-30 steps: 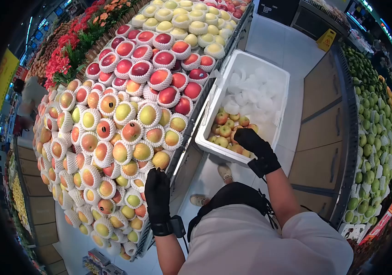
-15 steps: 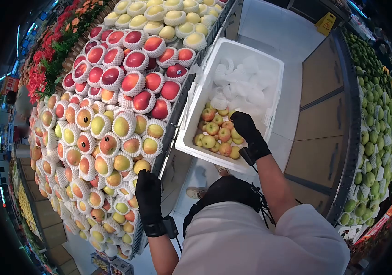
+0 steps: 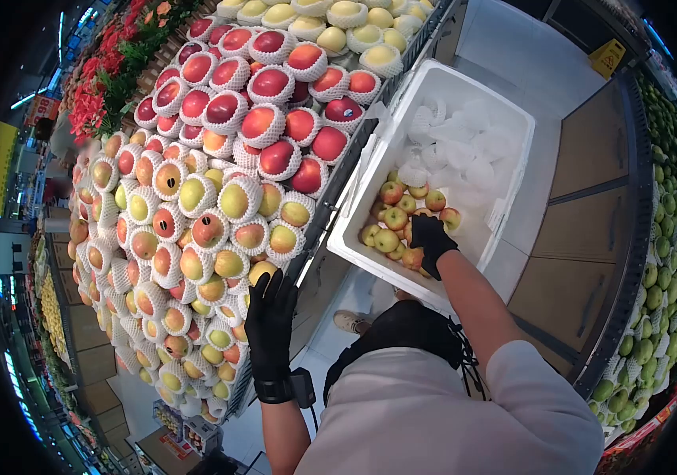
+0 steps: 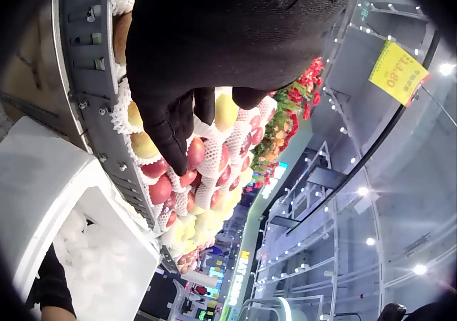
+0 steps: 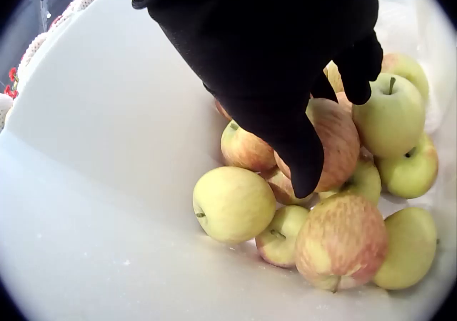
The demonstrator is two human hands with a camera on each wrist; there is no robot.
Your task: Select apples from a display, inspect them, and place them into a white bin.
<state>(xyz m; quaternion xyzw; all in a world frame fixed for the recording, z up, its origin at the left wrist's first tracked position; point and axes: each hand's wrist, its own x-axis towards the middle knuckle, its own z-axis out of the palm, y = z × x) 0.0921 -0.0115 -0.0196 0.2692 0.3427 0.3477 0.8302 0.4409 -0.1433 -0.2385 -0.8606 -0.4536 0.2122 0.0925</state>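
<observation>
In the head view, the black-gloved left hand [image 3: 271, 321] lies at the edge of the fruit display, fingers extended, beside a yellowish apple [image 3: 261, 273]. In the left wrist view its fingers hang over net-wrapped fruit. The black-gloved right hand [image 3: 432, 241] reaches down into a white foam box [image 3: 374, 273] among loose apples [image 3: 387, 240]. The right wrist view shows that hand [image 5: 285, 71] with thumb and fingers curled round a red-striped apple [image 5: 334, 141], with yellow-green apples [image 5: 234, 204] beneath and beside it.
White foam nets [image 3: 465, 142] fill the far part of the box. Red fruit [image 3: 270, 82] and yellow fruit [image 3: 346, 11] in nets stand further up the display. Brown cabinets [image 3: 580, 222] with green fruit above line the right side. A yellow floor sign [image 3: 607, 57] stands at the far right.
The left hand's fingers have straightened from a curled pose beside the yellowish apple. The right hand has moved lower into the near end of the box, among the apples. The head view has shifted.
</observation>
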